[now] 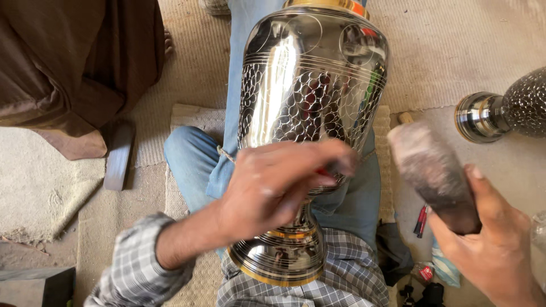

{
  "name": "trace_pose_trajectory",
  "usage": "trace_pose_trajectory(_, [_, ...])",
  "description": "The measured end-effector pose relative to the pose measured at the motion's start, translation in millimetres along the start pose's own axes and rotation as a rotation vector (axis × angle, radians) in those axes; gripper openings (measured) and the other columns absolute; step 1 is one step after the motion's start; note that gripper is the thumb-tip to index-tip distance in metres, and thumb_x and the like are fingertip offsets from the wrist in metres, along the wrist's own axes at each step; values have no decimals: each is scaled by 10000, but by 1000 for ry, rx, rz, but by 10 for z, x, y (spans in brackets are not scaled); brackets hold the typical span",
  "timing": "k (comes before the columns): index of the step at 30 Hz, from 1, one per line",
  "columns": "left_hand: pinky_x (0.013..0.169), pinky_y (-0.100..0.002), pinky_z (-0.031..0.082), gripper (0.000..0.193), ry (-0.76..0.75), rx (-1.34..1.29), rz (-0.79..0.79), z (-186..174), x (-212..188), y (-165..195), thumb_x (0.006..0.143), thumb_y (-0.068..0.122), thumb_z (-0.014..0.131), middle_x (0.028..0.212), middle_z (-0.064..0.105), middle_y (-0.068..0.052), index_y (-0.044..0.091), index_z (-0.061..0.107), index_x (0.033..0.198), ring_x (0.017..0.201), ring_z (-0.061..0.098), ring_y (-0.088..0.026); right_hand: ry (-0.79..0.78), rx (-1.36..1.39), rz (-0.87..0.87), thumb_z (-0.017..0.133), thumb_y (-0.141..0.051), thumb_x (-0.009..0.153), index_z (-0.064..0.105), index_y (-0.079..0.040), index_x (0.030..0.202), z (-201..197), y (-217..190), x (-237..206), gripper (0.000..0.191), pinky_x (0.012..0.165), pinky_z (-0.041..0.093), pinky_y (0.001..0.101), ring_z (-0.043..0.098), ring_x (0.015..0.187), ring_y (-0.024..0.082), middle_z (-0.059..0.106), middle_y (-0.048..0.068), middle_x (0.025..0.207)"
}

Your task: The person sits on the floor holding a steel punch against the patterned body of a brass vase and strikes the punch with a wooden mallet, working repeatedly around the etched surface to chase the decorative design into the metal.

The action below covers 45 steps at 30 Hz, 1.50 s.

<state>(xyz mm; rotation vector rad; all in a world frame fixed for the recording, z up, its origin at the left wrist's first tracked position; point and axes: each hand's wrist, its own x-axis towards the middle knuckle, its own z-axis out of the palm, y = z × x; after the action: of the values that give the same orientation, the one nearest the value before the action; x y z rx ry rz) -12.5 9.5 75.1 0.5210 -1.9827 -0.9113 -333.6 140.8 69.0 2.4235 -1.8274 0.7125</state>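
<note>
A large shiny silver metal vase (310,79) with an engraved scale pattern and gold trim lies across my lap, its round foot (278,258) toward me. My left hand (278,185) rests on the vase's lower body near the narrow stem, fingers curled and blurred with motion; something small and red shows under the fingertips. My right hand (489,239) is held off to the right of the vase, shut on a dark, worn wooden block (435,173) that points up and left.
Another silver vase (500,111) lies on the floor at the right. A person in brown cloth (74,62) sits at the upper left, a dark flat piece (118,156) beside them. Small tools and a red pen (421,222) lie by my right knee on woven mats.
</note>
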Motion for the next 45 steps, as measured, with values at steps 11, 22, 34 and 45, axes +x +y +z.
trace_pose_trajectory(11, [774, -311, 707, 375, 458, -70, -12, 296, -244, 13, 926, -114, 763, 982, 686, -134, -16, 528, 1201, 967, 791, -239, -259, 253, 527, 675, 1, 893, 560, -40, 1149, -402, 62, 437, 284, 673, 501, 360, 574, 770, 193, 577, 101, 915])
trace_pose_trajectory(22, [679, -307, 612, 443, -160, 22, 91, -66, 60, -69, 911, -21, 728, 1174, 763, -21, 108, 623, 1322, 839, 738, -173, -233, 212, 311, 782, 77, 735, 548, -62, 1310, -260, 160, 60, 636, 699, 556, 289, 705, 832, 192, 709, 134, 1036])
trace_pose_trajectory(34, [523, -313, 551, 529, -637, -96, 174, -70, 535, -166, 863, 21, 718, 1300, 737, -24, 198, 629, 1354, 923, 789, -160, 185, 330, 433, 773, 94, 818, 363, 84, 1318, 553, -262, -594, 647, 785, 550, 355, 658, 799, 245, 642, 158, 938])
trace_pose_trajectory(45, [548, -346, 540, 512, -902, -176, 225, 13, 714, -152, 908, 143, 717, 1041, 801, 8, 240, 605, 1399, 804, 768, -135, 422, 515, 438, 771, 68, 937, 419, 8, 1167, 692, -273, -968, 425, 817, 536, 315, 611, 787, 195, 569, 114, 939])
